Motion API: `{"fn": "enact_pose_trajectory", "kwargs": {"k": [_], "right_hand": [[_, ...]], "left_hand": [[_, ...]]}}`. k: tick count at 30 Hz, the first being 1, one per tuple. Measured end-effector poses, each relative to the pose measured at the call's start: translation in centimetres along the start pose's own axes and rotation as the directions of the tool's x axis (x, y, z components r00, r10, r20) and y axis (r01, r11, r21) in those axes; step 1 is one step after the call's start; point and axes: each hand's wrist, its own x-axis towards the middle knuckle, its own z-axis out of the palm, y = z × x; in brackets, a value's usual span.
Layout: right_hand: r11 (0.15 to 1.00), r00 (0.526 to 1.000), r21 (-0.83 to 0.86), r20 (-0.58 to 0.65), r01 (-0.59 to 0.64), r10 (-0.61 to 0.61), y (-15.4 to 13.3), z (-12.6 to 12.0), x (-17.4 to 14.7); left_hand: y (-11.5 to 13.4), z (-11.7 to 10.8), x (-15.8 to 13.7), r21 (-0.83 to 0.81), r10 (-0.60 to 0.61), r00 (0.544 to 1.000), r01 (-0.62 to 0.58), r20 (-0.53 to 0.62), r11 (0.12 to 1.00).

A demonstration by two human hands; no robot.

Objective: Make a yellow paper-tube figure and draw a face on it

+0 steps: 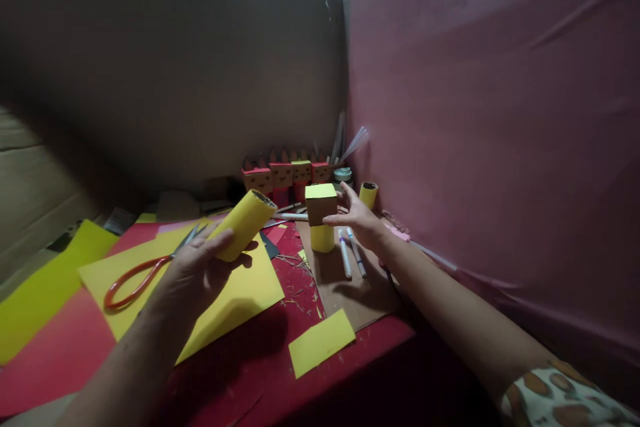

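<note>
My left hand [197, 273] is wrapped round a yellow paper-covered cardboard tube [245, 223], held tilted above yellow sheets with its open end facing up and right. My right hand [361, 219] has its thumb and fingers spread at the right side of a small brown cardboard box [322, 209] with a yellow top. The thumb overlaps the box's lower right edge; whether it presses there I cannot tell. That box sits on an upright yellow tube [323, 239]. Orange-handled scissors [137, 283] lie beside my left wrist, their blades partly hidden.
Several box-headed figures with drawn faces [281, 175] stand at the back. Two markers [345, 253] lie on a cardboard sheet [370, 303]. Another yellow tube [369, 195] stands by the pink wall covering. A yellow paper piece [323, 342] lies near the red table's front edge.
</note>
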Motion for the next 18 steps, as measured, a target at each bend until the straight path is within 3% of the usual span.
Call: {"fn": "enact_pose_trajectory", "kwargs": {"k": [5,10,15,16,18], "right_hand": [[0.997,0.998,-0.063,0.053,0.036,-0.033,2.1,0.6,0.5],[0.966,0.987,-0.211,-0.016,0.152,-0.158,2.3,1.5,-0.6],[0.747,0.893,-0.517,0.080,0.418,-0.444,1.2,2.7,-1.8],[0.739,0.888,-0.522,0.090,0.427,-0.450,1.1,2.8,-1.8],[0.812,0.917,-0.443,0.067,0.380,-0.393,1.0,3.0,-1.6]], "left_hand": [[-1.2,-1.5,-0.2,-0.031,-0.024,0.999,0.024,-0.024,0.999],[-1.3,-2.2,-0.2,-0.101,-0.006,0.999,0.002,-0.039,0.995],[-0.9,-2.4,-0.3,-0.128,0.007,0.998,-0.014,-0.056,0.992],[-0.9,-2.4,-0.3,-0.123,0.008,0.998,-0.015,-0.056,0.992],[-0.9,-2.4,-0.4,-0.114,0.010,0.999,-0.016,-0.047,0.993]]}}
